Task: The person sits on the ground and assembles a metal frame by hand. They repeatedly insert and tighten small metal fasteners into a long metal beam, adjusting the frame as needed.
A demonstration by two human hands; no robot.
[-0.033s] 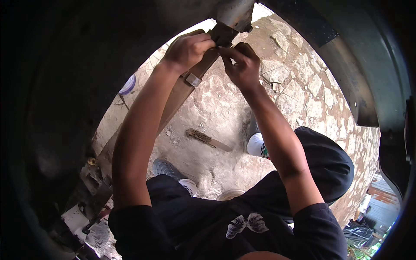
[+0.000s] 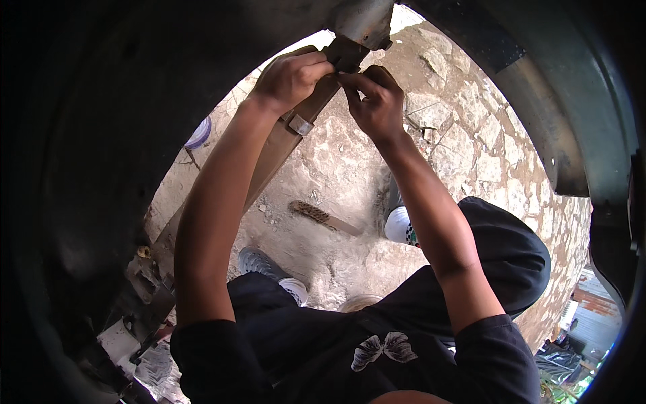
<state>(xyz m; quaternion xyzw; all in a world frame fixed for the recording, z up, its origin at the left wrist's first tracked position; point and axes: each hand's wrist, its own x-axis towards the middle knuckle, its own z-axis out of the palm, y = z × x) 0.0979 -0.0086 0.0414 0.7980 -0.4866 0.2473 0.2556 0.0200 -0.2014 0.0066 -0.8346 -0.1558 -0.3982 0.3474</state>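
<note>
Crouching outdoors on rough stone paving (image 2: pixel 471 155) w/ scattered dirt.

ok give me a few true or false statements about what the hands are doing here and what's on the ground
1. Both hands are raised at a dark metal fitting overhead. True: the left hand and right hand meet at the fitting.
2. The right hand holds the brush. False: the brush lies on the stone ground, apart from both hands.
3. A long brown bar slants down from the fitting past the left forearm. True: the bar carries a small metal clip.
4. The ground is smooth tile. False: it is rough, irregular stone.
5. The person wears a black top with a butterfly print. True: the print is pale.
</note>
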